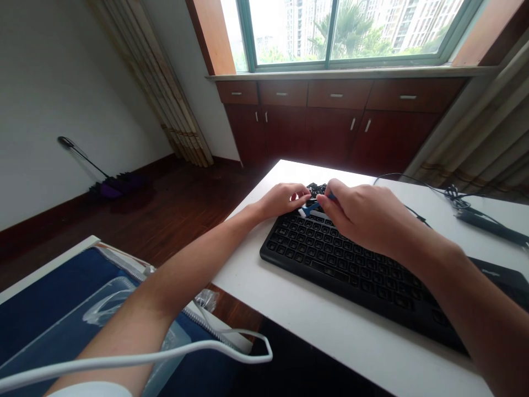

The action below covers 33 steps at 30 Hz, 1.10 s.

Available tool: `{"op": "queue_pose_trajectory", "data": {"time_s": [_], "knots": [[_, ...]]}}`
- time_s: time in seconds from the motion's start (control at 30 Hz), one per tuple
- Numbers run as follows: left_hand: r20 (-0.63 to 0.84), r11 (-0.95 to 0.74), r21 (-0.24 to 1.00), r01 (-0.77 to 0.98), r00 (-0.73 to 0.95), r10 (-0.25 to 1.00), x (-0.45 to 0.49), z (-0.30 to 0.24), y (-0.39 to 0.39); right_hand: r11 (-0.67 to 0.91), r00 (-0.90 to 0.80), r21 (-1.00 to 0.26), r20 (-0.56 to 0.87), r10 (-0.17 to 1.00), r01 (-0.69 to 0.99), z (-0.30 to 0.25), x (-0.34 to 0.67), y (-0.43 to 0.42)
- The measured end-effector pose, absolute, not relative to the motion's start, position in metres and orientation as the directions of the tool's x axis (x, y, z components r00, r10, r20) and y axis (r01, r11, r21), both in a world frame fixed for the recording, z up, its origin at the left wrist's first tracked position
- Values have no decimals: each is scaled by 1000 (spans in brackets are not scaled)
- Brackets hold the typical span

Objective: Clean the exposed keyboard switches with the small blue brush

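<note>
A black keyboard (330,259) lies on the white table, its key sockets bare of keycaps. Between its thumb and fingers, my right hand (359,212) grips a small blue brush (311,209) with white bristles. The bristles are at the keyboard's far left part, by its top edge. My left hand (283,198) is at the far left corner of the keyboard, fingers curled and closed on its edge; the fingertips are partly hidden. Just behind the keyboard, between my two hands, sits a pile of loose black keycaps (317,189). My right forearm covers part of the keyboard's right side.
A dark power strip (491,225) and a coiled black cable (454,194) lie at the table's right. A white cable (215,346) crosses low in front of my left forearm. At lower left is a blue padded surface (41,298) with clear plastic on it.
</note>
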<state>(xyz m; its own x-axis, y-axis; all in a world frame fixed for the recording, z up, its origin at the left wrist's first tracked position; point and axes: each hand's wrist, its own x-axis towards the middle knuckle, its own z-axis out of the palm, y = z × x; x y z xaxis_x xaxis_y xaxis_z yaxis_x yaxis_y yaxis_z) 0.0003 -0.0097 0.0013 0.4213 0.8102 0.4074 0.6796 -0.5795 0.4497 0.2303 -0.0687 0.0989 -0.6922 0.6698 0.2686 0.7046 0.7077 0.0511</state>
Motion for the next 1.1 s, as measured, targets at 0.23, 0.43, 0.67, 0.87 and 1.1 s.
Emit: {"op": "queue_pose_trajectory", "data": {"time_s": [0.23, 0.43, 0.67, 0.87, 1.1], "knots": [[401, -576, 460, 676, 421, 814, 1, 2, -10, 684, -716, 212, 194, 671, 698, 96, 234, -67], [401, -571, 460, 680, 415, 817, 1, 2, -10, 654, -672, 172, 288, 682, 737, 105, 234, -71], [407, -579, 459, 674, 420, 811, 1, 1, -9, 690, -705, 144, 170, 689, 709, 98, 236, -62], [396, -568, 475, 672, 413, 820, 0, -1, -8, 608, -635, 183, 219, 741, 773, 111, 247, -59], [398, -571, 466, 676, 416, 818, 1, 1, -8, 713, -704, 13, 168, 690, 701, 105, 239, -62]]}}
